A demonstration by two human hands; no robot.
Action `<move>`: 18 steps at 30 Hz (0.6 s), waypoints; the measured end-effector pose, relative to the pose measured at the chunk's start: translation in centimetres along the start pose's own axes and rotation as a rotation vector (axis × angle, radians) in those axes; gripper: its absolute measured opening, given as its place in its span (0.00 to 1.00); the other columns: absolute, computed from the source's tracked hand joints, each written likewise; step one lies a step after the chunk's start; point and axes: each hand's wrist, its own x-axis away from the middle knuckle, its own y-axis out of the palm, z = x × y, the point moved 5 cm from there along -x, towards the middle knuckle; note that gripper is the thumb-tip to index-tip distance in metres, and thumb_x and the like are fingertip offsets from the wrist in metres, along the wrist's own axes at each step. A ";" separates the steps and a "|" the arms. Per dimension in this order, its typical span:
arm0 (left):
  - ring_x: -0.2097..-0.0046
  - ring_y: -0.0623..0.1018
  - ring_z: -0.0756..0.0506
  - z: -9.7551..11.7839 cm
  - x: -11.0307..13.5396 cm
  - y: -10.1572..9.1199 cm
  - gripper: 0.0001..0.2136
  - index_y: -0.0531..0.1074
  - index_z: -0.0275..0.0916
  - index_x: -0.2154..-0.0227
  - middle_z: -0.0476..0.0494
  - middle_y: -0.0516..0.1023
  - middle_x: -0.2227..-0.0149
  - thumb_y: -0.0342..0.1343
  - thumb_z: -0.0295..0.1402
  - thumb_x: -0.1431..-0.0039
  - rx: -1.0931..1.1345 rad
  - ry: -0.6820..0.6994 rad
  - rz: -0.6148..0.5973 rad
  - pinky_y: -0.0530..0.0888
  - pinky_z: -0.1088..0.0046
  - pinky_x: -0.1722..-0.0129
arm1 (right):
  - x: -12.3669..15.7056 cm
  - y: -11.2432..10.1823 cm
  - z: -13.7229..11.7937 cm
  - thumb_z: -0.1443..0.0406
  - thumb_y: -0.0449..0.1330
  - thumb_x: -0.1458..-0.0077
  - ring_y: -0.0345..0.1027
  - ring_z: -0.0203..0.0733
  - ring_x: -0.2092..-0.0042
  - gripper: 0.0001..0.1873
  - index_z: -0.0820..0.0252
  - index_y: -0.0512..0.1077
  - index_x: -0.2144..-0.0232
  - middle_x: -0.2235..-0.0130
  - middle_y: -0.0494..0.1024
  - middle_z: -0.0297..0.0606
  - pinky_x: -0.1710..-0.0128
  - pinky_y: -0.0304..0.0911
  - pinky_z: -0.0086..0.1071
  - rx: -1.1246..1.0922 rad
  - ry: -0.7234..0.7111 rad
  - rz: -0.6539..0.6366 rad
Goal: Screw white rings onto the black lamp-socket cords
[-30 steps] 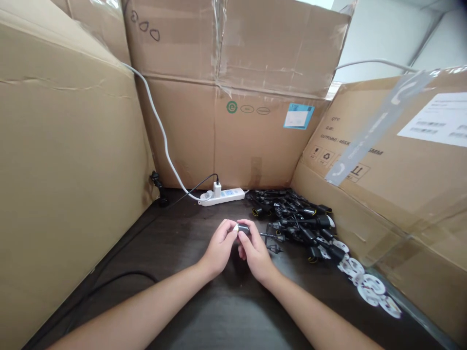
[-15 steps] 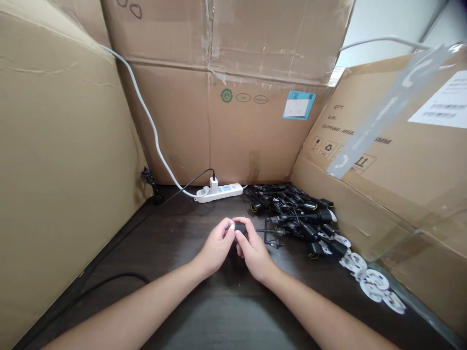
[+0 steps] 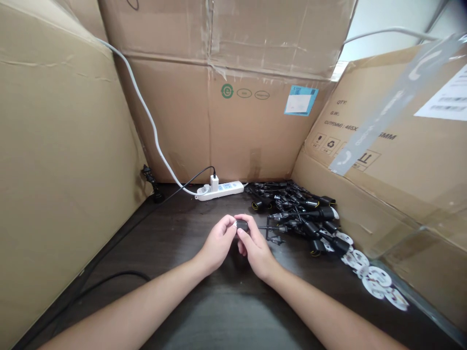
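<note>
View dipped, black cylinder (image 3: 242, 224) in fingertips (image 3: 240, 233) of both hands (image 3: 216, 247)

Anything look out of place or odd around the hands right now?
Mainly the black parts: they lie jumbled at mixed angles to the right of the right hand, some overlapping the white discs, which looks untidy. No spill shows.
</note>
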 end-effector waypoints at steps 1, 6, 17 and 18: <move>0.82 0.61 0.55 0.0 0.0 0.0 0.16 0.61 0.41 0.72 0.59 0.60 0.81 0.57 0.47 0.45 -0.010 0.010 -0.002 0.58 0.78 0.81 | 0.0 0.0 0.0 0.57 0.50 0.35 0.60 0.36 0.76 0.19 0.57 0.63 0.46 0.78 0.64 0.25 0.75 0.58 0.29 -0.010 0.001 0.003; 0.79 0.67 0.53 0.0 0.2 -0.1 0.17 0.63 0.40 0.70 0.55 0.66 0.79 0.57 0.49 0.42 -0.076 0.059 0.001 0.61 0.77 0.80 | -0.1 -0.1 0.4 0.57 0.47 0.34 0.59 0.36 0.77 0.18 0.58 0.63 0.46 0.78 0.63 0.25 0.76 0.56 0.28 -0.073 0.016 0.014; 0.80 0.61 0.55 -0.6 -0.2 -0.6 0.20 0.65 0.38 0.68 0.57 0.62 0.78 0.56 0.52 0.42 -0.055 0.036 0.010 0.57 0.80 0.82 | -0.2 -0.2 0.5 0.55 0.48 0.34 0.59 0.35 0.77 0.20 0.57 0.62 0.45 0.76 0.65 0.26 0.77 0.56 0.27 -0.078 0.031 0.043; 0.80 0.60 0.56 -0.6 -0.2 -0.6 0.19 0.65 0.38 0.67 0.57 0.61 0.78 0.56 0.52 0.43 -0.051 0.021 0.009 0.56 0.80 0.82 | -0.2 -0.2 0.5 0.55 0.48 0.34 0.59 0.35 0.77 0.21 0.57 0.62 0.45 0.76 0.64 0.26 0.78 0.56 0.27 -0.075 0.031 0.046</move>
